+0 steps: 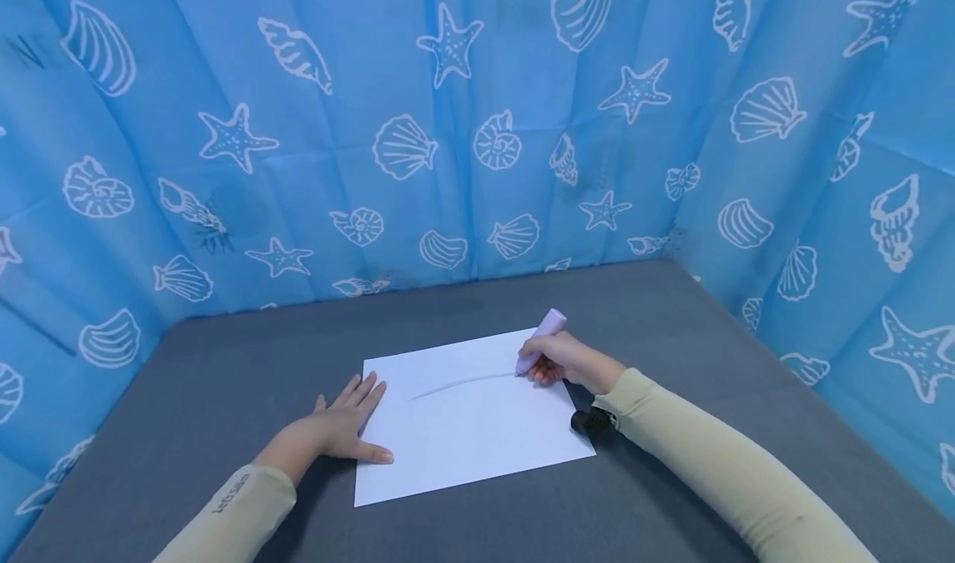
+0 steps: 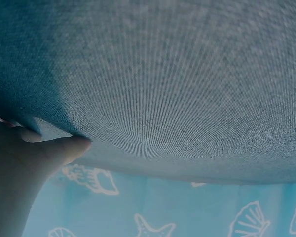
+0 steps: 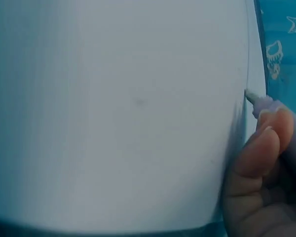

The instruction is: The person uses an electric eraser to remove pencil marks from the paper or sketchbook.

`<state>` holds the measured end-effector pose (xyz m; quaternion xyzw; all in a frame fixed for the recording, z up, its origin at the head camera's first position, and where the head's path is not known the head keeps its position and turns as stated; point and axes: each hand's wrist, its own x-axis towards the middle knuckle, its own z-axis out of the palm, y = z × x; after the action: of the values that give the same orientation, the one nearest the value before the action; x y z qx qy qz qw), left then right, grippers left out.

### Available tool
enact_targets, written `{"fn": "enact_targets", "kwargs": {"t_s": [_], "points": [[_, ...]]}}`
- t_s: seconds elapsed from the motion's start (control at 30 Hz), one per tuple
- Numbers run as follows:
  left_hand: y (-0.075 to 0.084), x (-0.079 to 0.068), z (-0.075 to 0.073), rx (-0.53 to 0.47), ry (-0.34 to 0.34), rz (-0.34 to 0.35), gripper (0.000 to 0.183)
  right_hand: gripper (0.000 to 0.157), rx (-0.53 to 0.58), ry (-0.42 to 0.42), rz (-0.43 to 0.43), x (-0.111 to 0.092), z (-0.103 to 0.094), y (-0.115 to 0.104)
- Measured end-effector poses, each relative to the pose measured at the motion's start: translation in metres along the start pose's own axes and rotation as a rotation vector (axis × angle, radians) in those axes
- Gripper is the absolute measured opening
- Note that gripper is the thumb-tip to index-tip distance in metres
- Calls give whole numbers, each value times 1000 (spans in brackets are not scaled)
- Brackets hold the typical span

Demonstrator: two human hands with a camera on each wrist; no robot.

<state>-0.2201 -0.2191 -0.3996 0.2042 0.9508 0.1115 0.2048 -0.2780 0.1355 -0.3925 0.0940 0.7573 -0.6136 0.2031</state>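
A white sheet of paper (image 1: 477, 447) lies on the grey table, with one thin, slightly curved line (image 1: 462, 381) across its upper half. My right hand (image 1: 555, 356) grips a thick lilac pen (image 1: 550, 323) near the sheet's upper right edge. The pen's narrow tip is at the right end of the line; in the right wrist view the pen (image 3: 266, 104) is pinched between thumb and fingers close to its tip. My left hand (image 1: 346, 422) rests with spread fingers over the paper's left edge, thumb on the sheet. Its fingers (image 2: 71, 148) show at the left wrist view's side.
The grey cloth-covered table (image 1: 246, 364) extends around the paper on all sides. A blue curtain (image 1: 336, 132) with white shells and starfish stands along the back and both sides. A small black device (image 1: 589, 422) sits under the right wrist, overlapping the paper's right edge.
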Motion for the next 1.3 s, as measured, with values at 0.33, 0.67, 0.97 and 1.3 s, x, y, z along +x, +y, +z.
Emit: {"fn": "enact_targets", "kwargs": {"t_s": [0.33,0.67,0.97,1.3], "points": [[3,-2,0,3,10,4,115,25,62,11,3,0,-2,1],[2,0,-1,-15,-7,15,119,19,43,2,-2,1,-2,0],[2,3,-2,-13,-5,4,119,22,-11,27,2,-1,-1,-3],[2,-2,-2,-4,7,7,116,25,44,-4,0,1,-1,-2]]}}
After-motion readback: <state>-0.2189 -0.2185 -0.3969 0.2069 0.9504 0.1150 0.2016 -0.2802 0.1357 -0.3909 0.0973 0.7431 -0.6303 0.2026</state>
